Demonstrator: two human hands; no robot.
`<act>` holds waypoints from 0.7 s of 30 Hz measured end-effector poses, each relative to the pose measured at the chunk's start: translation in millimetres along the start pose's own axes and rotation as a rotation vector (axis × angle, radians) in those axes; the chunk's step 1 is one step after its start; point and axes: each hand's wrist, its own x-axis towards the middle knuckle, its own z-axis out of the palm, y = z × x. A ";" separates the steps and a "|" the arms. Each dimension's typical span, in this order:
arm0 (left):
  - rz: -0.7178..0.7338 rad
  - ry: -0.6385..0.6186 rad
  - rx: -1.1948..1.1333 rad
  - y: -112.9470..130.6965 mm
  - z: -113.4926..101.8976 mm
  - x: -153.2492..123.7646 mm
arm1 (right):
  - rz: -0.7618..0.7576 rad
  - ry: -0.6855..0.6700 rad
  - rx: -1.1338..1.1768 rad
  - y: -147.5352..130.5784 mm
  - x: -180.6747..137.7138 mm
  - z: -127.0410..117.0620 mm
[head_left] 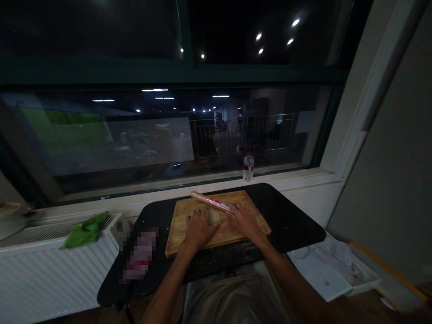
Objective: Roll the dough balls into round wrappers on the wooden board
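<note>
A wooden cutting board (221,240) lies on a dark table. On it, a pale flat piece of dough (213,217) shows between my two hands. My left hand (200,226) rests at the dough's left side, its fingers apart and the thumb reaching toward the dough's near edge. My right hand (245,220) is at the right end of a rolling pin (207,200), fingers closed over that end, which they partly hide. The rolling pin slants across the board's far part and carries a red and white label.
The black table (290,225) has rounded corners. A blurred pinkish packet (140,256) lies on its left side. A water bottle (248,167) stands on the windowsill. At left, a green cloth (87,230) drapes over a white radiator (60,270). White boxes (332,267) sit low at right.
</note>
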 end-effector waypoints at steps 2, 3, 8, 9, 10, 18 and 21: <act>0.131 -0.035 -0.066 -13.0 -5.9 2.7 | 0.004 0.007 0.002 -0.8 -0.5 -0.9; 0.229 -0.075 -0.126 -20.7 -8.8 4.3 | 0.009 0.009 0.000 -1.2 -0.6 -1.2; 0.357 -0.246 -0.291 -42.3 -12.7 9.2 | 0.005 0.013 -0.002 -1.2 -0.5 0.7; 0.335 -0.229 -0.258 -41.0 -10.7 8.6 | 0.002 0.012 -0.002 -1.3 -0.7 1.0; 0.311 -0.204 -0.211 -38.4 -8.4 7.5 | -0.001 0.009 -0.002 -1.4 -0.8 1.1; 0.196 -0.058 -0.084 -26.4 3.4 0.1 | -0.017 -0.012 -0.013 -2.7 -2.5 -2.5; 0.193 -0.048 -0.122 -30.0 6.4 -0.8 | -0.007 -0.022 -0.020 -3.0 -2.4 -2.8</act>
